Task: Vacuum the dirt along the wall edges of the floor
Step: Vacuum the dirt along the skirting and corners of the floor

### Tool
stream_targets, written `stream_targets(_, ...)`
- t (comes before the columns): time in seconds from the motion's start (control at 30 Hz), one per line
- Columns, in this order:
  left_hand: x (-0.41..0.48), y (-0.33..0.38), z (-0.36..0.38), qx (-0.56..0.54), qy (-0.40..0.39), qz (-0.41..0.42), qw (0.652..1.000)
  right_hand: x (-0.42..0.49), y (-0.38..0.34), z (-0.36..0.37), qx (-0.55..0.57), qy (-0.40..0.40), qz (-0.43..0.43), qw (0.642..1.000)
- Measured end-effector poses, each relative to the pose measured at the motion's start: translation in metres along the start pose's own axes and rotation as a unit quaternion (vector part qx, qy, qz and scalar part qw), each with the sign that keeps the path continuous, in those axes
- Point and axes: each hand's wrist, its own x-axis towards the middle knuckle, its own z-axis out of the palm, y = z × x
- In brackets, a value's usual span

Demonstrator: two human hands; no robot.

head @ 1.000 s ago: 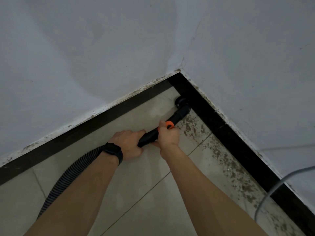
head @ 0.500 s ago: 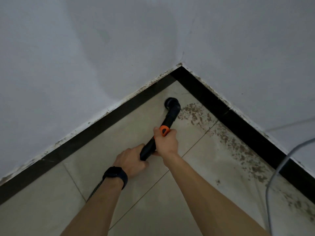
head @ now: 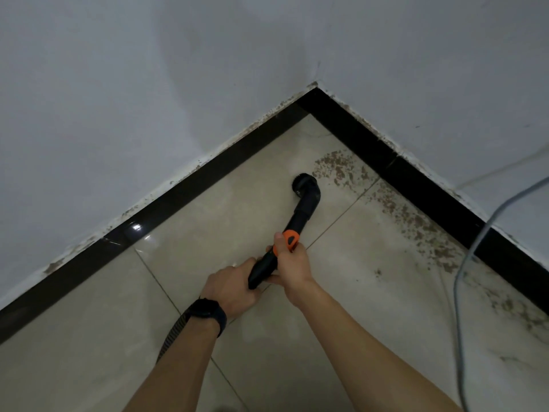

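Room corner, viewed from above. The left wall (head: 118, 114) and the right wall (head: 430, 69) meet at the rear; the skirting (head: 178, 203) runs along their feet, with the floor (head: 89, 337) in front. The nozzle (head: 304, 185) is set on the floor just left of the dirt (head: 335, 169), which lies in a band along the right-hand skirting. The wand (head: 297, 221) is held at its near end by the left grip (head: 231, 288) and further forward by the right grip (head: 292, 267). The hose (head: 172, 334) passes under the left wrist. A cable (head: 456, 298) lies at the right.

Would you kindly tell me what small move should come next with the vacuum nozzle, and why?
Probably slide the nozzle slightly right onto the dirt: the left hand and right hand grip the wand, the nozzle sits on clean tile, and the dirt lies just beside it along the skirting.
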Motion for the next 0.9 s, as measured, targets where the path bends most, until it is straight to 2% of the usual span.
stream_targets(0.13, -0.002, 0.005, 0.011, 0.031, 0.035, 0.028, 0.999, -0.004, 0.008, -0.012, 0.012, 0.016, -0.002, 1.0)
stream_targets(0.33, 0.001, 0.001, 0.032, 0.081, 0.175, 0.078, 0.978, 0.006, -0.01, -0.014, -0.011, 0.052, -0.017, 0.998)
stream_targets(0.4, 0.002, 0.001, 0.035, 0.104, 0.199, 0.088, 0.97, 0.009, -0.016, -0.014, -0.009, 0.054, -0.012, 0.998)
stream_targets(0.5, 0.006, 0.005, 0.034, 0.111, 0.201, 0.09, 0.969, 0.014, -0.018, -0.014, -0.013, 0.053, -0.013, 0.998)
stream_targets(0.7, 0.019, 0.009, 0.025, 0.067, 0.147, 0.067, 0.985, 0.021, -0.025, -0.015, -0.015, 0.055, -0.013, 0.998)
stream_targets(0.9, 0.032, 0.016, 0.015, 0.057, 0.139, 0.059, 0.987, 0.029, -0.035, -0.02, -0.02, 0.066, -0.015, 0.997)
